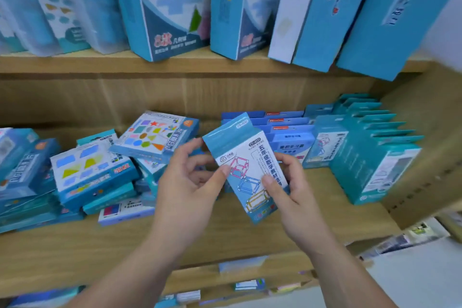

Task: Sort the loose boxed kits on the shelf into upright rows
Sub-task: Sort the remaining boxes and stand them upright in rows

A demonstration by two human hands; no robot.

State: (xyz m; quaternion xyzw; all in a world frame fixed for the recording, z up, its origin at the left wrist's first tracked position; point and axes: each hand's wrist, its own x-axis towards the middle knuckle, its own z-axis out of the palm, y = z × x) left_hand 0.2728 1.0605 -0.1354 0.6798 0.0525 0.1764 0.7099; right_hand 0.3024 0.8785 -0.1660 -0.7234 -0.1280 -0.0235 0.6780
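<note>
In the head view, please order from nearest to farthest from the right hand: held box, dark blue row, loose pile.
1. held box, gripped in the right hand.
2. dark blue row, upright just behind.
3. loose pile, far left.

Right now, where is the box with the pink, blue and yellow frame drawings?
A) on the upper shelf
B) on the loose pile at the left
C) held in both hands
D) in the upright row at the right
C: the left hand and the right hand both hold the box.
</note>
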